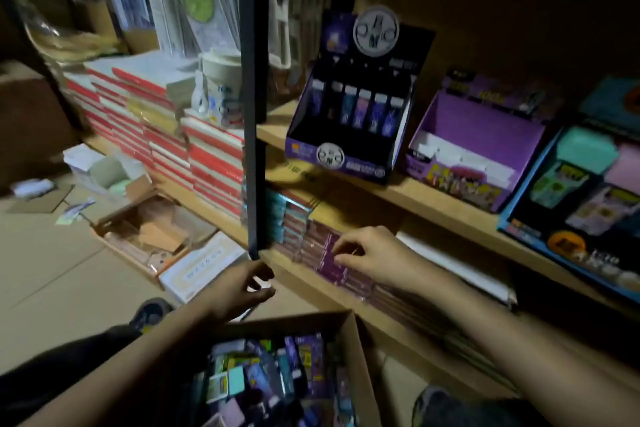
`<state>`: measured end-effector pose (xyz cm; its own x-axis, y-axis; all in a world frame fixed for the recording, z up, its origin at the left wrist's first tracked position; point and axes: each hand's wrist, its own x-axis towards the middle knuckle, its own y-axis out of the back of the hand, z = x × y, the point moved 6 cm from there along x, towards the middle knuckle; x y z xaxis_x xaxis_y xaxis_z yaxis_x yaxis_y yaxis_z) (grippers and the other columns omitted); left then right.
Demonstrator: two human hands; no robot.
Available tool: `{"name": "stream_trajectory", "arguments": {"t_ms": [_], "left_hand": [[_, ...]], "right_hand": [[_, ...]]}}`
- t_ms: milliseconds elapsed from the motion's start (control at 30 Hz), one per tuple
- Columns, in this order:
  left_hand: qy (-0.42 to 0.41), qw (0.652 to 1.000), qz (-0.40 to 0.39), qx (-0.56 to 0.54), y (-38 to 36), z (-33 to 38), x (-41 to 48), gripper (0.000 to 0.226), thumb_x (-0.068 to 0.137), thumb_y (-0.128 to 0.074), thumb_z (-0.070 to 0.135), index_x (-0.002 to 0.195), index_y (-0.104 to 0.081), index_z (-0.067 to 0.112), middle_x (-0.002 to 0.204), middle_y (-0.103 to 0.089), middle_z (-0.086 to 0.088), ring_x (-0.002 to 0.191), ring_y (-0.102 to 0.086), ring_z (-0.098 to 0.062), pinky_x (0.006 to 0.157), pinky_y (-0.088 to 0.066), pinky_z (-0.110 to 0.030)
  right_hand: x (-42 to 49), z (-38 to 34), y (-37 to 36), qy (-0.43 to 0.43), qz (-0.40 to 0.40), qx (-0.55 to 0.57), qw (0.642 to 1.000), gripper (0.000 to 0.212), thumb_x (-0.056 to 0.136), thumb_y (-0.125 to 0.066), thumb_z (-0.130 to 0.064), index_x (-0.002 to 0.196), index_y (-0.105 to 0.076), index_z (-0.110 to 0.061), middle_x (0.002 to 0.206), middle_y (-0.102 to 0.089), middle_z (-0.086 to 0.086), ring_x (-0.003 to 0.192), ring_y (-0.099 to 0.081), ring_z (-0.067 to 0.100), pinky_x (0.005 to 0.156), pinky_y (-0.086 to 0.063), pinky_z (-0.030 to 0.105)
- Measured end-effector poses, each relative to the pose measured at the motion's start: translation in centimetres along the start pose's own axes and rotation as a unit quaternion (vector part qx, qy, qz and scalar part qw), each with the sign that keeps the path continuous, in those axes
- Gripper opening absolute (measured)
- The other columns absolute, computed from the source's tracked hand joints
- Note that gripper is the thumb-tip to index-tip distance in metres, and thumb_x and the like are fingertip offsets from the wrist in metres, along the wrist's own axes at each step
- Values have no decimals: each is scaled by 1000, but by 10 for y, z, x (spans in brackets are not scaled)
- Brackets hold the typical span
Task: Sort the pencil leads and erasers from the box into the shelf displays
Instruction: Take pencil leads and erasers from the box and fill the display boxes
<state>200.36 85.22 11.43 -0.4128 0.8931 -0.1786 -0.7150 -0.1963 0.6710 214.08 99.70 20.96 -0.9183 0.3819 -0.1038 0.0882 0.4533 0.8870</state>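
Right hand [372, 258]: fingertips [341, 248] pinched on a flat purple packet [329, 262] at the lower shelf's [304, 274] front edge, long axis running front to back. Left hand [242, 289]: fingers curled apart, empty, beside the black post [254, 97]. Below, open cardboard box [356, 350], heaped with small glossy rectangular packs, purple and teal. On the upper shelf's front edge, dark purple cardboard display [349, 121] with upright packs in a row.
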Motion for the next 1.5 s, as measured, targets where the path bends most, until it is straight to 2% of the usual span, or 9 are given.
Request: {"name": "stream_trajectory", "arguments": {"t_ms": [200,300,400,500,767,933,1167,1333,1500], "left_hand": [[132,987,-41,-83,-126,-90,-51,23,87,-63,5,107,-56,-4,98,-59,-13,88,-58,-21,70,-44,-23],[183,974,-31,-130,-166,-128,-78,19,84,-66,1,101,-58,1,103,-64,-18,99,-62,-32,80,-47,-32],[196,975,21,-99,-178,-160,-97,30,81,-70,4,109,-62,10,107,-63,-12,103,-59,-30,86,-44,-24],[249,967,38,-24,-178,-191,-111,45,81,-72,15,121,-57,3,125,-53,-19,111,-53,-34,93,-43,-38],[188,968,12,163,-184,-213,-102,51,84,-66,34,131,-54,19,136,-50,-6,125,-39,-31,100,-34,-38],[166,981,28,96,-195,-205,-90,54,82,-70,28,131,-51,16,131,-49,-8,114,-48,-23,96,-44,-32],[197,976,-6,93,-198,-213,-72,72,75,-74,42,132,-44,11,122,-45,-11,111,-41,-24,94,-39,-32],[188,972,-95,108,-194,-226,-64,79,71,-77,43,133,-41,11,124,-43,-11,111,-40,-23,95,-36,-31],[173,959,-159,157,-190,-234,-50,72,72,-77,42,128,-43,10,124,-46,-11,111,-43,-25,89,-35,-31]], "right_hand": [[-36,78,-144,-129,-98,85,983,14,86,-63,-16,97,-69,-9,99,-68,7,92,-62,16,80,-46,28],[-52,103,-206,-188,-135,139,963,15,87,-62,-10,98,-67,-1,102,-69,15,86,-59,15,75,-42,24],[-62,120,-260,-249,-171,181,936,21,89,-60,-7,106,-62,5,105,-65,20,93,-60,23,80,-44,27],[-65,134,-298,-313,-164,216,910,28,89,-62,-12,112,-58,1,103,-60,15,95,-58,25,88,-47,38],[-29,146,-342,-358,-54,189,913,46,84,-69,-26,122,-54,-3,121,-55,19,112,-52,33,95,-43,40],[-7,133,-355,-341,-38,143,929,62,81,-70,-35,130,-44,-6,132,-39,16,120,-43,34,99,-37,41],[9,124,-372,-426,19,198,883,76,74,-78,-27,132,-36,-3,135,-38,18,122,-41,35,99,-40,43],[5,126,-385,-460,-58,339,819,66,82,-71,-16,137,-38,0,137,-47,17,124,-47,33,97,-43,36],[-5,128,-381,-428,-135,343,825,40,83,-69,-10,118,-57,2,120,-61,19,110,-58,34,94,-48,42]]}}
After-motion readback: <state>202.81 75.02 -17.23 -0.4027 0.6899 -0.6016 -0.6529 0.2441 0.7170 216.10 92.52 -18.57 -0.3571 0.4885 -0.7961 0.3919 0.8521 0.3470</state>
